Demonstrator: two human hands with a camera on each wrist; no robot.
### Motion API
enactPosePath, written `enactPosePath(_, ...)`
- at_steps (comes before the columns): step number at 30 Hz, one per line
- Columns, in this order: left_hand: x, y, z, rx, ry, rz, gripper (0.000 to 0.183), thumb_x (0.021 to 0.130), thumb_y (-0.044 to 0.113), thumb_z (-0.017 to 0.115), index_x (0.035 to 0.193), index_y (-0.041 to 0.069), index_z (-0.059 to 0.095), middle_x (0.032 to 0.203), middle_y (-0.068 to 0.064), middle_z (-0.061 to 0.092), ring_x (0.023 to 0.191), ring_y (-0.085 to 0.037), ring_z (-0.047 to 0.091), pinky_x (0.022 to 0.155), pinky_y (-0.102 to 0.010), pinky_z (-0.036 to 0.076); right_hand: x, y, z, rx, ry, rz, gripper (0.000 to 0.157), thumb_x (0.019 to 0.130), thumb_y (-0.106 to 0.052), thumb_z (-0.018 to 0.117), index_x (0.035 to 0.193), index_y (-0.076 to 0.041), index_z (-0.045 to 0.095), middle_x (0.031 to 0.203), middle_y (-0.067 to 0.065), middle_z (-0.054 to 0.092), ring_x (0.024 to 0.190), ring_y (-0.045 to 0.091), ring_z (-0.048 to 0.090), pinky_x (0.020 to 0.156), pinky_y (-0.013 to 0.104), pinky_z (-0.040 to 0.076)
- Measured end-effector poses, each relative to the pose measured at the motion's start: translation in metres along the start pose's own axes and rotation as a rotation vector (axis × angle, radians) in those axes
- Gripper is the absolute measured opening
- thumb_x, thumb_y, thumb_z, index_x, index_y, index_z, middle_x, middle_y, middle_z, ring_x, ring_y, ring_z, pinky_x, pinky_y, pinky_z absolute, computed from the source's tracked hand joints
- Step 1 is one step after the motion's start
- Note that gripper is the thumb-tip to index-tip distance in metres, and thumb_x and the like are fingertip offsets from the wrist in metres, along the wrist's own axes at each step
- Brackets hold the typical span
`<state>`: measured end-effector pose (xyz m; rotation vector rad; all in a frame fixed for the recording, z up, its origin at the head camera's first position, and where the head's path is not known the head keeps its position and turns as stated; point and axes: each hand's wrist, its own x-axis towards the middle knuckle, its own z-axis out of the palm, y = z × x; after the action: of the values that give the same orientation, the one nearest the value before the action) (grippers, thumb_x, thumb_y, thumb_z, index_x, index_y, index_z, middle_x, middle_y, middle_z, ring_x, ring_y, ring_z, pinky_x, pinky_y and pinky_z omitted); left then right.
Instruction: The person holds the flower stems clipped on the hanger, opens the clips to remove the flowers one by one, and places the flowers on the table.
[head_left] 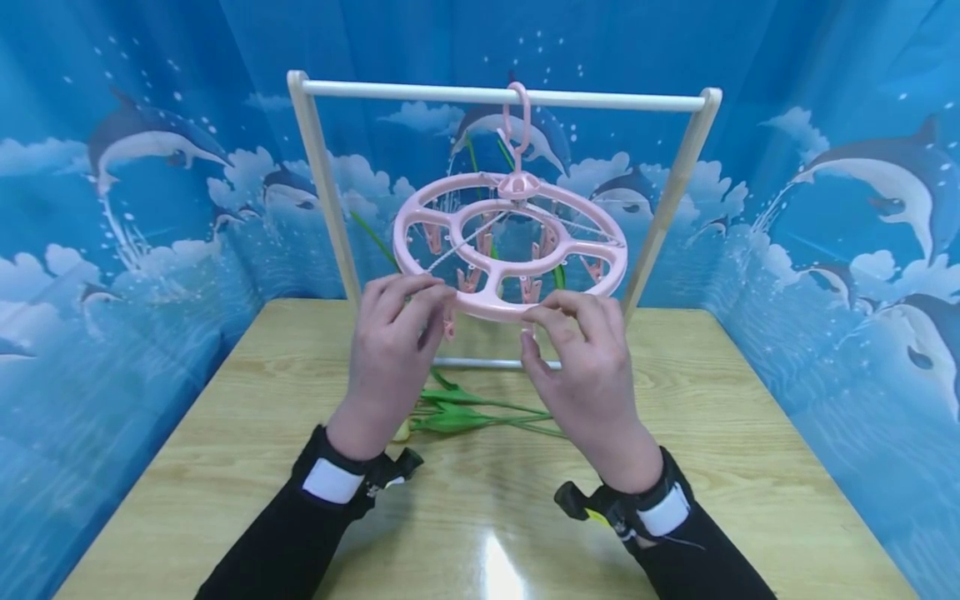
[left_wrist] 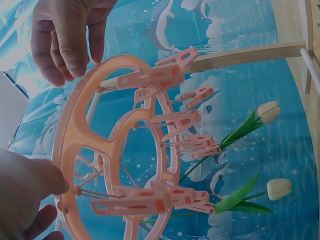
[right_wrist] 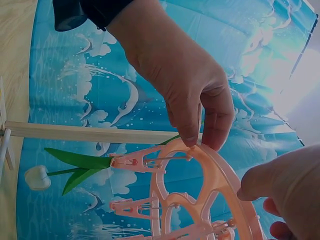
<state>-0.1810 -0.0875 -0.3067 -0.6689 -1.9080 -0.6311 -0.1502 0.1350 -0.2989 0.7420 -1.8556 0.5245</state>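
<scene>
A pink round clip hanger (head_left: 498, 267) hangs by its hook from the white rod of a wooden frame. At the front left of its rim my left hand (head_left: 393, 346) pinches the edge between thumb and fingers. My right hand (head_left: 588, 358) holds the rim farther right, forefinger on top and thumb below. Several pink clips (left_wrist: 150, 77) dangle under the ring. White tulips (left_wrist: 278, 189) hang head-down from some of them, and another tulip bloom (right_wrist: 37, 178) shows in the right wrist view. Parts of the clips are hidden behind my hands in the head view.
The wooden frame (head_left: 678, 187) stands on the wood-grain table (head_left: 675, 417). Several tulips lie on the table before it, their green leaves (head_left: 450, 417) partly behind my left wrist. A blue dolphin-print curtain (head_left: 855, 250) surrounds the table at the back and sides.
</scene>
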Motion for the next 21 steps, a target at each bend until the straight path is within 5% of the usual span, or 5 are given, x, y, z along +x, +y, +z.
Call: enactPosePath(21,-0.002,0.013,0.001,-0.026,0.014,0.076,0.019,0.093,0.01,0.074,0.112,0.006,0.075,0.112,-0.01,0.072,0.106,-0.03,0.06,0.092,-0.037,0.051,-0.002,-0.002,0.003,-0.044,0.006,0.02,0.037,0.082,-0.001,0.077,0.118,-0.007,0.071,0.11,0.018,0.068,0.1,0.039,0.056,0.084,0.048,0.043)
